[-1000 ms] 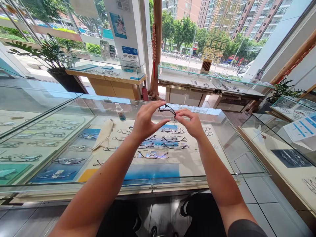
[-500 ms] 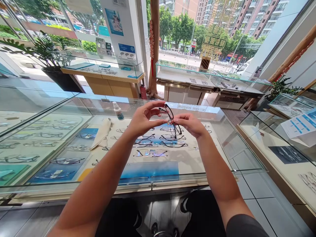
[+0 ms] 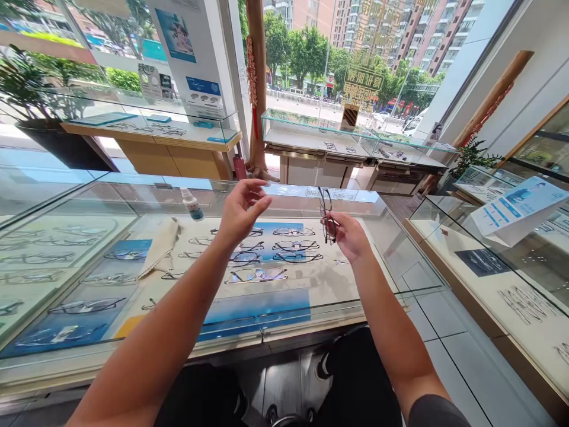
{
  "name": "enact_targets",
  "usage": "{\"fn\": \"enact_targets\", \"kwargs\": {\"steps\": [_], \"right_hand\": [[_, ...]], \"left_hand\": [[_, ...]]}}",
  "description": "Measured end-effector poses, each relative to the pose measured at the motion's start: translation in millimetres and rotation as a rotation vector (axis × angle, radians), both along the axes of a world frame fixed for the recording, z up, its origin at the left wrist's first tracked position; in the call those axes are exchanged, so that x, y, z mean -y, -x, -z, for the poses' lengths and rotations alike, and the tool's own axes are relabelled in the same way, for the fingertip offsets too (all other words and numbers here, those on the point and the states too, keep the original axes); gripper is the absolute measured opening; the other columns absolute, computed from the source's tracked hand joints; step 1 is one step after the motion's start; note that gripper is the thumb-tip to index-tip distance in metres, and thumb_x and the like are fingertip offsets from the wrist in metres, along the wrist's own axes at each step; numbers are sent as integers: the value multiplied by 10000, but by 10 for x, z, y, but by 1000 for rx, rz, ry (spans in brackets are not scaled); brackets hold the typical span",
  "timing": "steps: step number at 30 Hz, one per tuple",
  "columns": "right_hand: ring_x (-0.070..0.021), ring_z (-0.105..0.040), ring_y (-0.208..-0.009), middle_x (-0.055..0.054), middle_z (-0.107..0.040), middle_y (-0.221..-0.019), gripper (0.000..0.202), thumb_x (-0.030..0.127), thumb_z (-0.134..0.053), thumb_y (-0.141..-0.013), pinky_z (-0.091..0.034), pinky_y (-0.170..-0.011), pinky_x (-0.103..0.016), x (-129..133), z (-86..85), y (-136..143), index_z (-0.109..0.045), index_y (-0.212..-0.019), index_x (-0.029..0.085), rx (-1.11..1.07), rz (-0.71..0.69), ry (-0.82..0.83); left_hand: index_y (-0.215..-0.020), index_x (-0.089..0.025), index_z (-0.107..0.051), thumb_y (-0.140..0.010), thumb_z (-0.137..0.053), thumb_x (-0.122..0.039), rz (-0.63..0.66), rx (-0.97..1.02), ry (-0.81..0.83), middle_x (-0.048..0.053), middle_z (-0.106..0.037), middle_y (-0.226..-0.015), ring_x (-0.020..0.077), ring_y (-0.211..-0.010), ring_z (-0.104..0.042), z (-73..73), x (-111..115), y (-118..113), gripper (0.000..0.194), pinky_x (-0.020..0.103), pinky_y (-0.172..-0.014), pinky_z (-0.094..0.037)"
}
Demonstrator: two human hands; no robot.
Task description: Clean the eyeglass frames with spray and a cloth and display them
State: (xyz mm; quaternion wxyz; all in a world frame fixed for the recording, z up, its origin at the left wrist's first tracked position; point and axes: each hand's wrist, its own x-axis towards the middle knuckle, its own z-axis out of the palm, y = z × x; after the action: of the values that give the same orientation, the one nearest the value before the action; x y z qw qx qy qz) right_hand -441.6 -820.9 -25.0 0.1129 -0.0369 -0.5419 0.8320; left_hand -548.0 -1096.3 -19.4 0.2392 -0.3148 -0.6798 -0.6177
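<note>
Dark-framed eyeglasses (image 3: 328, 216) are pinched in my right hand (image 3: 352, 236), held above the glass display case (image 3: 284, 314) with the temples pointing up and away. My left hand (image 3: 242, 212) hovers to the left, fingers apart and holding nothing. Below both hands, several pairs of eyeglasses lie in rows inside the case. A pair with clear, bluish lenses (image 3: 256, 275) is nearest to me there. On the left of the case top are a small spray bottle (image 3: 192, 204) and a beige cleaning cloth (image 3: 160, 246).
Another glass case (image 3: 480, 284) with a white and blue folded card (image 3: 520, 207) runs along the right. Further display cases (image 3: 320, 139) stand by the windows beyond a wooden trunk (image 3: 256, 89). A potted plant (image 3: 48, 124) is at the far left.
My left hand has let go of the eyeglasses and drawn away to the left. My right hand now holds them alone, turned more upright. The view has swung slightly right.
</note>
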Motion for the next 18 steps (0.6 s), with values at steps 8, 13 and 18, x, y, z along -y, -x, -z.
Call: {"fn": "enact_targets", "kwargs": {"steps": [8, 13, 18], "right_hand": [[-71, -443, -459, 126, -480, -533, 374, 355, -983, -686, -337, -414, -209, -550, 117, -627, -805, -986, 219, 263, 180, 154], [-46, -445, -452, 95, -631, -637, 226, 198, -889, -798, -310, -386, -165, -496, 105, -736, -718, -945, 206, 358, 167, 345], [-49, -456, -461, 57, -667, -685, 174, 153, -755, -949, -326, -371, -140, -369, 131, -662, -610, -877, 216, 364, 173, 506]], "left_hand": [[-1128, -263, -763, -918, -813, -496, 38, 11, 23, -16, -543, -724, 163, -627, -483, 28, -82, 13, 318, 319, -604, -410], [-1038, -272, -777, -925, -800, -480, 93, 40, 49, -66, -374, -578, 130, -510, -294, 25, -104, 3, 238, 299, -550, -277], [-951, -247, -765, -904, -788, -452, 86, 47, 109, -79, -343, -544, 117, -487, -266, -12, -104, -79, 212, 281, -529, -235]]}}
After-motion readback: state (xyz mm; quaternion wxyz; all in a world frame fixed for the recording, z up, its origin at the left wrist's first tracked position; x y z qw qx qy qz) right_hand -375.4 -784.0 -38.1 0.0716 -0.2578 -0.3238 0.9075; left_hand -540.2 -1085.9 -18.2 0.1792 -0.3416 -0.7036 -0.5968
